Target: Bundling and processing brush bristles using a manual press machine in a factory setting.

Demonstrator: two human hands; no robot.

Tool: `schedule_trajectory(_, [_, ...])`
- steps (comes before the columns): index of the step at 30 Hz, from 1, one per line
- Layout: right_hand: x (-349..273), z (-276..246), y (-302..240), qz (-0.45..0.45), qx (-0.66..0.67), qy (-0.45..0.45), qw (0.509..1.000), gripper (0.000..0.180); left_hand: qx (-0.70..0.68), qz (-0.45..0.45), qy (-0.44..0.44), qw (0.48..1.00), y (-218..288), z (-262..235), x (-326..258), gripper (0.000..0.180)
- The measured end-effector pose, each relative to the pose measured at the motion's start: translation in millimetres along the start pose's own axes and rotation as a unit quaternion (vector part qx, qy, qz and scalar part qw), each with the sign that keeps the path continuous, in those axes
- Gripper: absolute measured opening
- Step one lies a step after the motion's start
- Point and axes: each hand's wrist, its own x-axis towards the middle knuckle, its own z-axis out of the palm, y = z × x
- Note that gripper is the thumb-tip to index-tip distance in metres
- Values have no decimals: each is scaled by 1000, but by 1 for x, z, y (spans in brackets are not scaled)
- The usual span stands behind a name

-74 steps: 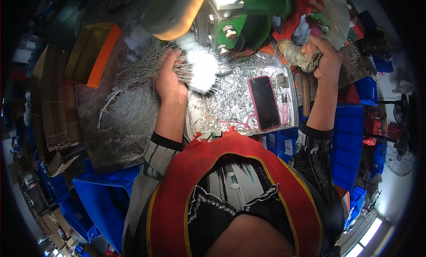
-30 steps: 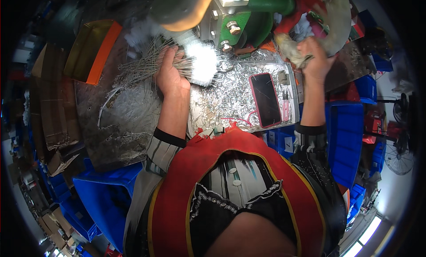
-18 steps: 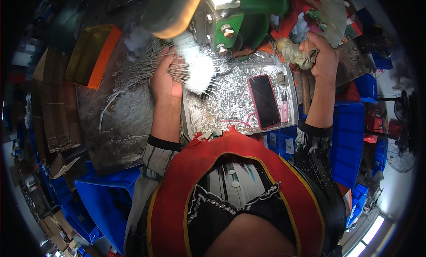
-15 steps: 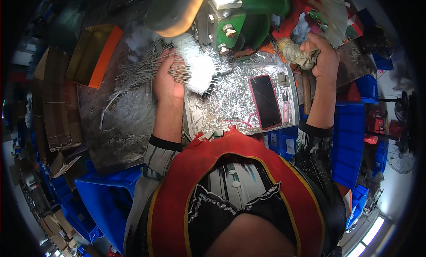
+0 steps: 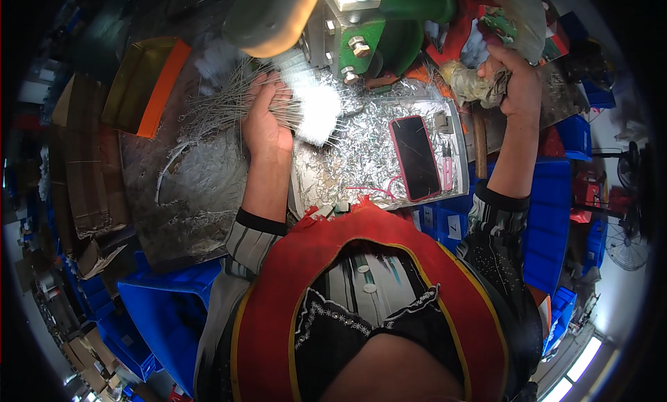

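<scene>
My left hand (image 5: 267, 120) is closed round a bundle of thin wires (image 5: 229, 100), which fan out to both sides of it. Their right-hand ends lie in the glare of a lamp, below a green machine (image 5: 372, 47) with large bolts. On the right, my right hand (image 5: 517, 82) grips a handle wrapped in worn, dirty pale wrapping (image 5: 472, 84). Between my hands lies a shallow white tray (image 5: 455, 113) strewn with small shiny metal scraps. In it rest a dark-screened phone (image 5: 415, 159) in a pink case and pink-handled pliers (image 5: 447, 171).
An orange-edged open box (image 5: 149, 86) stands at the far left on the worn worktable (image 5: 198, 228). Blue bins (image 5: 170, 312) flank me on both sides. The lamp head (image 5: 274, 16) hangs low over the wires. A wooden stick (image 5: 479, 141) lies right of the tray.
My right hand and the wrapped handle have shifted slightly to the right. My left hand, still on the wires, has moved very little.
</scene>
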Motion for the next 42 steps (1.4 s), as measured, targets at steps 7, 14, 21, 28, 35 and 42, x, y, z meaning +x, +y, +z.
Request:
schedule_trajectory(7, [-20, 22, 50, -197, 93, 47, 975, 11, -10, -3, -8, 1000, -2, 0, 1, 28])
schedule_trajectory(14, [-17, 16, 30, -82, 77, 49, 992, 13, 89, -69, -69, 991, 7, -15, 9, 17])
schedule_trajectory(21, [-11, 10, 12, -44, 26, 9, 999, 15, 6, -95, -36, 995, 7, -19, 8, 21])
schedule_trajectory(28, [-10, 4, 26, -47, 67, -2, 997, 12, -11, -60, -33, 998, 0, -21, 6, 26])
schedule_trajectory(35, [-7, 1, 19, -42, 45, -9, 998, 13, -3, -37, -18, 999, -1, -18, 2, 25])
schedule_trajectory(42, [-2, 4, 1, 17, -18, -4, 1000, 15, 4, -27, -13, 1000, 2, -15, 0, 24])
